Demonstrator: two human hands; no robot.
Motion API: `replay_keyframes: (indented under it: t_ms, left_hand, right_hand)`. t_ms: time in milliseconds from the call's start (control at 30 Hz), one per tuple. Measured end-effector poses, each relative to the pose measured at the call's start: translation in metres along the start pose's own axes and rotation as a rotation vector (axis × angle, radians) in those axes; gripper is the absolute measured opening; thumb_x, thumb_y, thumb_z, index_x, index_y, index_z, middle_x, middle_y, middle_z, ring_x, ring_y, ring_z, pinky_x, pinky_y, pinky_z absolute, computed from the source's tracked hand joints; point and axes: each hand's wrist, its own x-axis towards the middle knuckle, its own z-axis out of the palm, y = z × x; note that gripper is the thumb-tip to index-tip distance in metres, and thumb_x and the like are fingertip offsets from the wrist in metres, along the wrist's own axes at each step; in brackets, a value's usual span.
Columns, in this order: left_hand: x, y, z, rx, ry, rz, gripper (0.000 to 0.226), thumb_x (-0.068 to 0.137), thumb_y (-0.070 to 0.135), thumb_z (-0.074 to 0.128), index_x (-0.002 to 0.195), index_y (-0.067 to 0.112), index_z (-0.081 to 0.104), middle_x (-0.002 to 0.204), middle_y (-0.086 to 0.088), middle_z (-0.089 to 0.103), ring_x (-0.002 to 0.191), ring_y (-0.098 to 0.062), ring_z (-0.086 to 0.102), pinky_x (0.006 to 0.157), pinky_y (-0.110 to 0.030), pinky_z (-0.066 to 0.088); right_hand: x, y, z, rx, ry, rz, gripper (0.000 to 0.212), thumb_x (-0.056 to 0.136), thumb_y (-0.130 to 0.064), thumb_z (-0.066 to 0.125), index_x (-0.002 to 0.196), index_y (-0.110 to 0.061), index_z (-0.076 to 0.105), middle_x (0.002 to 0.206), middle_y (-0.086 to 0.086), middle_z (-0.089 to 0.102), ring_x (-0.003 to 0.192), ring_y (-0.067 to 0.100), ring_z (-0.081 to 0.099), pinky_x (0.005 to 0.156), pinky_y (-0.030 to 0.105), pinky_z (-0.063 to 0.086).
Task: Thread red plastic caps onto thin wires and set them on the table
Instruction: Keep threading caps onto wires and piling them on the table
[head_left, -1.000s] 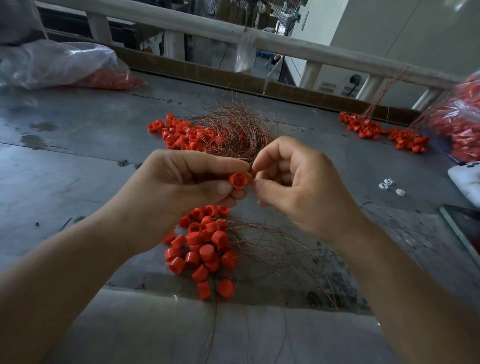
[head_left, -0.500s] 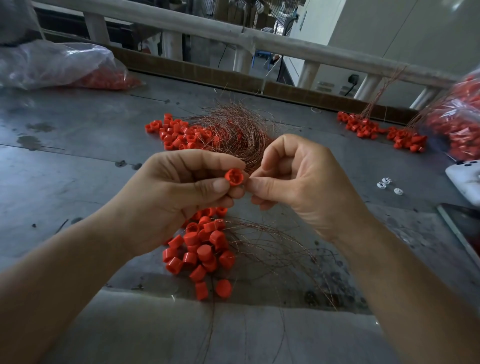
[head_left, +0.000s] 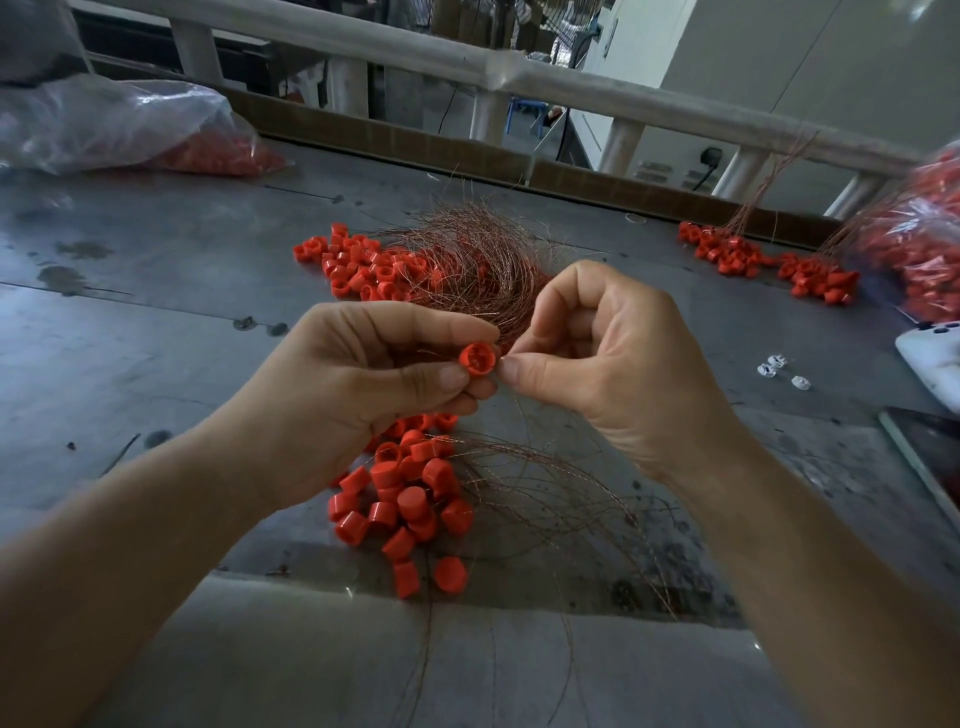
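Pinching red cap (head_left: 477, 359), left hand (head_left: 363, 384); pinching thin wire (head_left: 514, 410) just beside it, right hand (head_left: 613, 374)

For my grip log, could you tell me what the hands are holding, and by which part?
Left hand pinches one red cap by its side wall; right hand seems to pinch a thin wire near its end, beside the cap.

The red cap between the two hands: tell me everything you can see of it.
The red cap is a small round plastic cup, open end toward the camera, dark marks like holes inside. The left hand pinches it between thumb and fingers, above the table. The right hand pinches a thin wire at its right rim; whether the wire is through cannot be told.
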Motion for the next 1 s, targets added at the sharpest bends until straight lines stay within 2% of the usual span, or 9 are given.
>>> replay_keyframes:
  t_ms: [467,600,833,1000]
  left_hand:
    - [0.0008,0.0023,0.0024,-0.005,0.032,-0.028,0.027,0.056,0.014,0.066,0.08,0.021,0.076,0.081,-0.003,0.074,0.075,-0.014,0.071,0.065,-0.019,0.054]
    - [0.0012,0.0024,0.0028,-0.042,0.036,-0.023,0.028,0.056,0.011,0.066,0.081,0.017,0.076,0.08,-0.005,0.073,0.073,-0.014,0.07,0.063,-0.019,0.055]
    - [0.0019,0.002,0.0044,-0.132,0.006,-0.033,0.025,0.058,0.008,0.065,0.079,0.014,0.076,0.082,-0.006,0.073,0.071,-0.012,0.07,0.063,-0.02,0.055]
    - [0.0031,0.0012,0.0047,-0.203,0.013,-0.059,0.023,0.058,0.007,0.064,0.078,0.012,0.075,0.08,-0.008,0.072,0.068,-0.012,0.069,0.059,-0.017,0.054]
  right_hand:
    - [0.0,-0.0001,-0.0019,-0.021,0.001,0.009,0.032,0.069,0.002,0.074,0.067,-0.019,0.049,0.06,-0.004,0.062,0.055,0.004,0.058,0.054,0.017,0.049]
    - [0.0012,0.0004,-0.0029,0.08,-0.057,0.061,0.028,0.074,0.009,0.066,0.071,-0.013,0.05,0.063,0.001,0.062,0.053,0.011,0.058,0.045,0.019,0.044]
    - [0.0006,0.0006,-0.0025,0.241,-0.073,0.126,0.027,0.074,0.011,0.065,0.072,-0.009,0.048,0.057,-0.002,0.061,0.049,0.009,0.059,0.044,0.02,0.048]
    - [-0.0012,0.0009,-0.0003,0.336,-0.101,0.172,0.023,0.064,-0.003,0.067,0.073,-0.008,0.046,0.054,0.0,0.062,0.049,0.012,0.063,0.045,0.022,0.051]
